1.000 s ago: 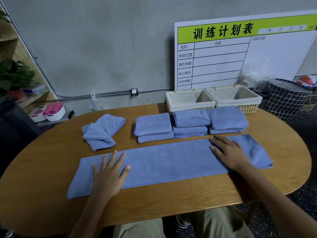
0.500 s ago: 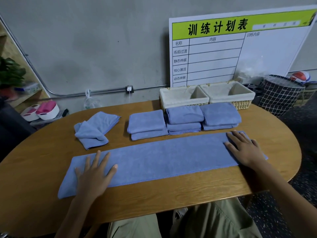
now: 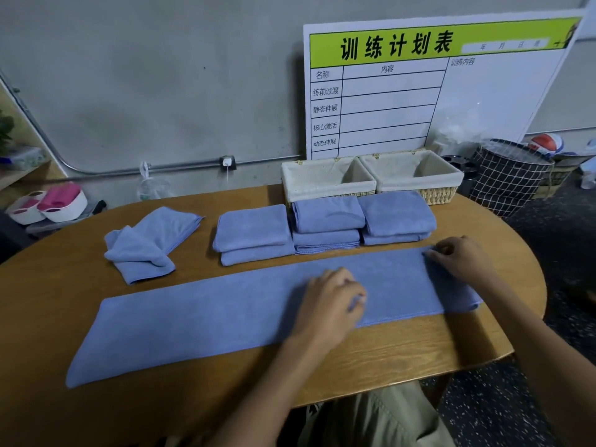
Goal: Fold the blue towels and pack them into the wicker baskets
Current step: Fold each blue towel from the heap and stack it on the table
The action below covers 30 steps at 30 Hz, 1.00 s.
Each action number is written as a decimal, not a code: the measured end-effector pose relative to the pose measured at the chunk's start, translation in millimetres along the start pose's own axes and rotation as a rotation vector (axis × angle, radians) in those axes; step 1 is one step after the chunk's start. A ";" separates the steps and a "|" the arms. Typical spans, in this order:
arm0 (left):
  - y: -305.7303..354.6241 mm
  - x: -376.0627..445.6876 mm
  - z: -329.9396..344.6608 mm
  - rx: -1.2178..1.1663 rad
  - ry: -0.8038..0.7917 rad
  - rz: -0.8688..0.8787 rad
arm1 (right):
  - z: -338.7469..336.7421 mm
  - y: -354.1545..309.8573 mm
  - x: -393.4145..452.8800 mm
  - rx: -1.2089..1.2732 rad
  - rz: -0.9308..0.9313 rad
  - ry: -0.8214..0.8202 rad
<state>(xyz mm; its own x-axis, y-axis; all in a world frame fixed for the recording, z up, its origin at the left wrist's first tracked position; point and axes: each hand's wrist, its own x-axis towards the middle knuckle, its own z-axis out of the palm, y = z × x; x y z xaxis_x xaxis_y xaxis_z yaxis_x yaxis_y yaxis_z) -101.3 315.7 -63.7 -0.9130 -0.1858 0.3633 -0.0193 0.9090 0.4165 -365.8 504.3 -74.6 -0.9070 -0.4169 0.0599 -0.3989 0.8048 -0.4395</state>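
Note:
A long blue towel [image 3: 209, 317], folded into a narrow strip, lies across the wooden table [image 3: 58, 285]. My right hand [image 3: 461, 258] is at the strip's far right corner, fingers curled and pinching its far edge. My left hand [image 3: 332, 304] is blurred over the strip right of centre, fingers curled; whether it holds cloth I cannot tell. Behind the strip are three stacks of folded blue towels [image 3: 254, 230] [image 3: 327, 217] [image 3: 396, 214]. A loosely folded towel [image 3: 145, 246] lies to the left. Two lined wicker baskets [image 3: 322, 185] [image 3: 416, 182] stand at the back, nothing visible inside them.
A whiteboard with a green header [image 3: 483, 98] leans on the wall behind the baskets. A black grid-pattern hamper [image 3: 509, 179] stands on the floor at the right. White and pink tubs [image 3: 61, 204] sit on the floor at the left.
My left hand left the strip's left end and swept right to past the middle, fingers now curled. My right hand shifted to the far right corner and curled onto the edge.

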 end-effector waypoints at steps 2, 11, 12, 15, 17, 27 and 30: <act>29.1 24.3 32.0 -0.024 -0.065 0.055 | -2.6 -1.6 9.4 0.055 -0.006 -0.070; 85.6 75.6 102.3 0.179 -0.152 0.174 | -14.1 7.8 30.3 0.293 -0.011 -0.231; 86.9 79.6 104.1 0.176 -0.146 0.190 | -16.2 11.2 31.7 0.335 -0.007 -0.251; 88.2 88.7 109.8 0.216 -0.123 0.321 | -23.4 16.1 29.7 0.472 -0.002 -0.280; 88.7 92.0 112.9 0.268 -0.097 0.424 | -25.6 17.1 29.0 0.540 0.006 -0.301; 100.7 95.4 105.0 0.382 -0.265 0.480 | -28.8 14.3 31.3 0.619 0.010 -0.329; 110.8 97.7 106.3 0.365 -0.320 0.403 | -27.3 12.3 31.8 0.613 0.024 -0.327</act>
<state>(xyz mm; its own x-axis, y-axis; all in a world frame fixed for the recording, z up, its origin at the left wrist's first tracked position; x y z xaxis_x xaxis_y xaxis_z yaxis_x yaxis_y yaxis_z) -235.9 438.0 -70.6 -0.9531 0.2676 0.1412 0.2656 0.9635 -0.0334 -403.2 512.5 -53.6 -0.7892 -0.5849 -0.1870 -0.1434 0.4716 -0.8701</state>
